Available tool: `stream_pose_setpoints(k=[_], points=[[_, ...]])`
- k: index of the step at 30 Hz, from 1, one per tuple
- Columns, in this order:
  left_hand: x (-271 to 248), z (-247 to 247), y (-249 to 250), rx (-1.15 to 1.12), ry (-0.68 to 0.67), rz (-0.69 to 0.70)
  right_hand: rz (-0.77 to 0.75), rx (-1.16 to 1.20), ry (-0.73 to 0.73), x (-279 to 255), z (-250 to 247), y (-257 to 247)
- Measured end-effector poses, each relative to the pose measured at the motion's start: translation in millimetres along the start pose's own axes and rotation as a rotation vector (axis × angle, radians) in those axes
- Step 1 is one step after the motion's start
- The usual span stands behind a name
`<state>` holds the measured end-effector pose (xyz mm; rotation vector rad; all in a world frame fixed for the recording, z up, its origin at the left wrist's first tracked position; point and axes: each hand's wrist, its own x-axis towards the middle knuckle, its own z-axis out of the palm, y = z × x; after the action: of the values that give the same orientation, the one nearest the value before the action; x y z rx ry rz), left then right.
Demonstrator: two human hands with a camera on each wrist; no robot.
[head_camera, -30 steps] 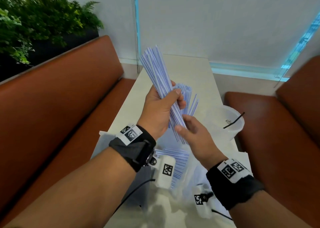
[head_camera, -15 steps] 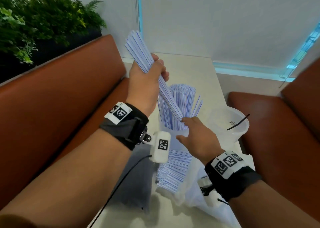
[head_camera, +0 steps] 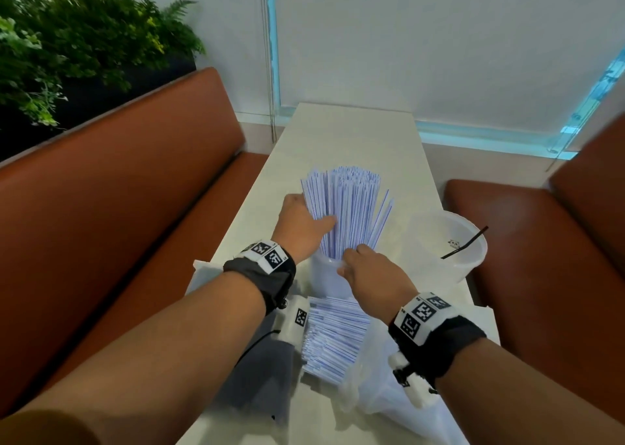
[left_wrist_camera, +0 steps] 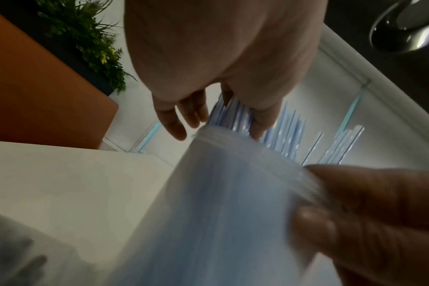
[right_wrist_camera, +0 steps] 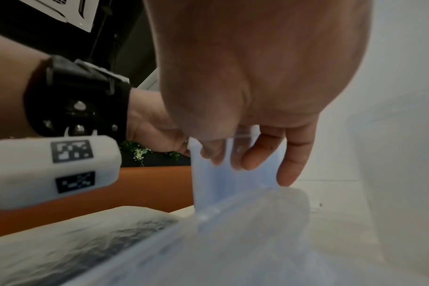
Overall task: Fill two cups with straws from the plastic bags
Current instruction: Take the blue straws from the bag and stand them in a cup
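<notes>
1. Our table (head_camera: 351,130) carries a plastic bag (head_camera: 378,390) of straws at its near edge.
2. An empty cup (head_camera: 449,252) stands at the right edge.
3. Our right hand (head_camera: 372,272) curls round the filled cup (head_camera: 326,279).
4. Our left hand (head_camera: 301,225), fingers loosely spread, presses the upright straws (head_camera: 351,208).

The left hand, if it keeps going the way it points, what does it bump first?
Probably the straws standing in the cup: the left hand already touches that bundle. Beyond them, depth is unclear.
</notes>
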<state>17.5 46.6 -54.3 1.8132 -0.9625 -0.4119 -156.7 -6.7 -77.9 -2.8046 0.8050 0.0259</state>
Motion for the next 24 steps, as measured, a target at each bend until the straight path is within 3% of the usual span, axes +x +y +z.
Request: stream_pose_setpoints(k=[4,11,13,17,21,24], points=[[-2.2,-3.2,-5.2,-0.077,-0.044,0.043,0.019,-0.019,-0.019,-0.6,-0.6,-1.0],[18.2,-25.8,24.4,0.000,0.124,0.270,0.025,-0.014,-0.012,0.9,0.8,-1.3],[27.2,-25.1,33.1,0.176,0.083,0.350,0.022,-0.031,0.002,0.2,1.2,-1.8],[29.7,-9.5,35.5,0.589,-0.154,0.399,0.005,-0.028,0.040,-1.2,1.5,-2.1],[34.5,-6.3,35.6,0.606,-0.074,0.486,-0.010,-0.015,0.045,-1.1,1.7,-1.8],[32.7,-0.4,29.6,0.865,-0.078,0.582,0.001,-0.031,0.038,-0.5,1.7,-1.9]])
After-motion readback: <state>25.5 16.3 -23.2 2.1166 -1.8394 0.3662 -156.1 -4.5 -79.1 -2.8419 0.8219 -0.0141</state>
